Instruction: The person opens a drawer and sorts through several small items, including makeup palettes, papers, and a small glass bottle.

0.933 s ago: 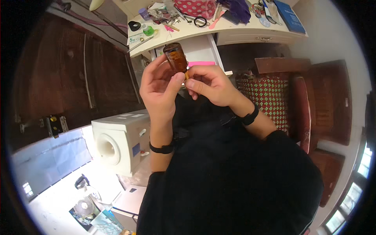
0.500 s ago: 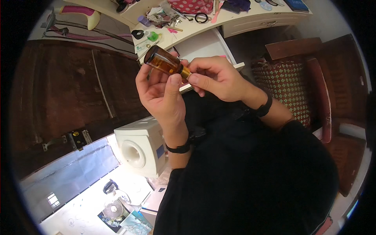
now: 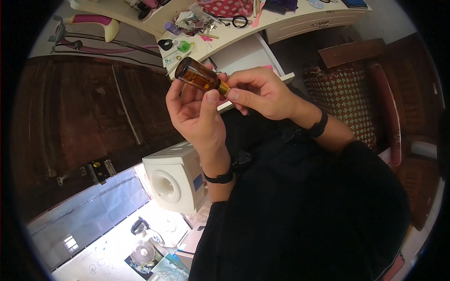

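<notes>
A small amber bottle (image 3: 197, 75) is held raised in front of the chest, tilted, base up and to the left. The left hand (image 3: 197, 112) is wrapped round its body, thumb pressed near the neck. The fingers of the right hand (image 3: 260, 91) are pinched shut on the gold-coloured cap (image 3: 223, 87) — cap is judged still seated on the neck; no gap is visible, so opening is not yet done. Behind — a cluttered white desk (image 3: 281, 18) with an open drawer (image 3: 243, 56).

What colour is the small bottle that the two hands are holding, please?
The small bottle is amber brown with a gold-coloured neck, as the head view shows.
</notes>
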